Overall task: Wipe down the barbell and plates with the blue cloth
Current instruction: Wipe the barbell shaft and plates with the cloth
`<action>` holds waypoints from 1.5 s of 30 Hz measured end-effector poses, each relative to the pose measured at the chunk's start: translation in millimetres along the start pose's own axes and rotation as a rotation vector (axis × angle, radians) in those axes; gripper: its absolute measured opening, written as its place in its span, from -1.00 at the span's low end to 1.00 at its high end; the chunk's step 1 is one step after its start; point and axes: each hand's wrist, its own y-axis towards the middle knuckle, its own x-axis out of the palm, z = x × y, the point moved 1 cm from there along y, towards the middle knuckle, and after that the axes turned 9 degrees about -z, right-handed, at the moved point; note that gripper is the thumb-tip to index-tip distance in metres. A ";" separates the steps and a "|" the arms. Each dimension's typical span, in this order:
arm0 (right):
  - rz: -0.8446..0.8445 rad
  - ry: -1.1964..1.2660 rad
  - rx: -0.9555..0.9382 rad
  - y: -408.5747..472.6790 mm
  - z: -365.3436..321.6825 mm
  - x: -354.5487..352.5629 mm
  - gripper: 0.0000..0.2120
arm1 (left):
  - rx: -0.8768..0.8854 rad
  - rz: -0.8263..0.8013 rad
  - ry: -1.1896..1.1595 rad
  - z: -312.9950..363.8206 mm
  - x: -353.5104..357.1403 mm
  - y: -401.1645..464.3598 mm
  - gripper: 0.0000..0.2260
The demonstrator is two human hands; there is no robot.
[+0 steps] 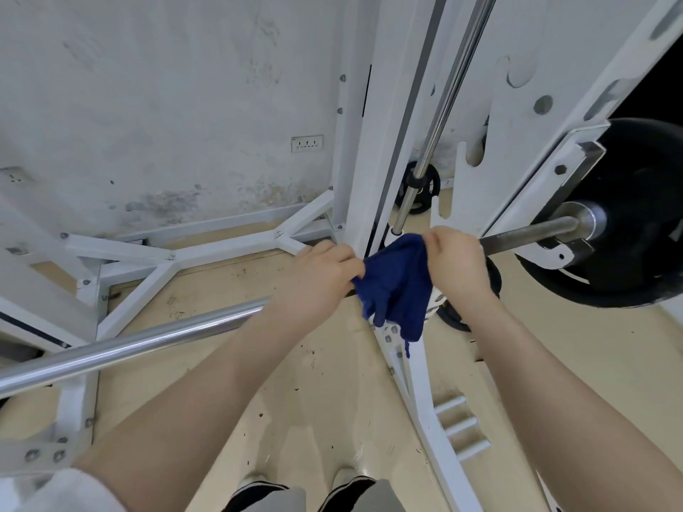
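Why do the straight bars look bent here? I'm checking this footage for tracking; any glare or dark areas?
Head view: wide-angle distortion bows the rack and bar near the edges; glare streaks along the bar; the plate and upper right corner go nearly black; cloth and both hands stay sharp.

Glossy metal barbell [148, 341]; soft cloth [395, 286]; matt plate [635, 216].

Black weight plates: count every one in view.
3: a large black weight plate on the barbell at right, one low behind the right wrist, one by the wall. More may be hidden.
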 end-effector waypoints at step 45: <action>0.324 -0.163 -0.699 -16.1 -63.6 87.2 -0.65 | -0.493 -0.310 -0.283 -24.4 -21.5 -33.3 -0.60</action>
